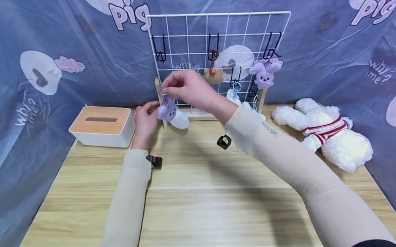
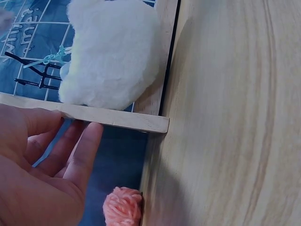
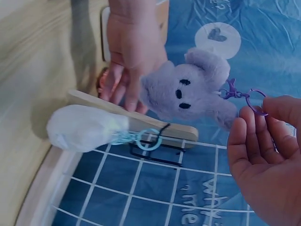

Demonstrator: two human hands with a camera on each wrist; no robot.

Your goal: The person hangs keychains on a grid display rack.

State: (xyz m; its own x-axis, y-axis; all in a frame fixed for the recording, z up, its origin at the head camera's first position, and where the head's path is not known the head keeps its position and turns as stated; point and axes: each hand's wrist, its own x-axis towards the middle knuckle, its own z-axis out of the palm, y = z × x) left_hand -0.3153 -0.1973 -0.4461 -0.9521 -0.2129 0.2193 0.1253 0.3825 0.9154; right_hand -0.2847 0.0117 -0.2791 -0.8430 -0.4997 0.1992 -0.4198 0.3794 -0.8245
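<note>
My right hand (image 1: pixel 191 87) pinches the purple ring (image 3: pixel 256 102) of a lavender plush bunny keychain (image 3: pixel 181 89) between thumb and forefinger. The keychain hangs in front of the left side of a white wire grid rack (image 1: pixel 190 57). At the rack's left end, my left hand (image 1: pixel 146 119) holds the wooden post (image 2: pixel 117 118) with its fingertips. A white plush keychain (image 3: pixel 87 128), on a teal ring, hangs from a low black hook (image 3: pixel 157 157) beside that post; the lavender plush partly covers it in the head view. Above, another black hook (image 1: pixel 159 52) carries nothing.
Another lavender plush (image 1: pixel 263 74), a brown plush (image 1: pixel 213 75) and white plushes (image 1: pixel 233 95) hang on the rack. A wood-lidded tissue box (image 1: pixel 102 120) stands left, a large white plush toy (image 1: pixel 342 135) lies right. Behind the post is a pink yarn ball (image 2: pixel 123 206).
</note>
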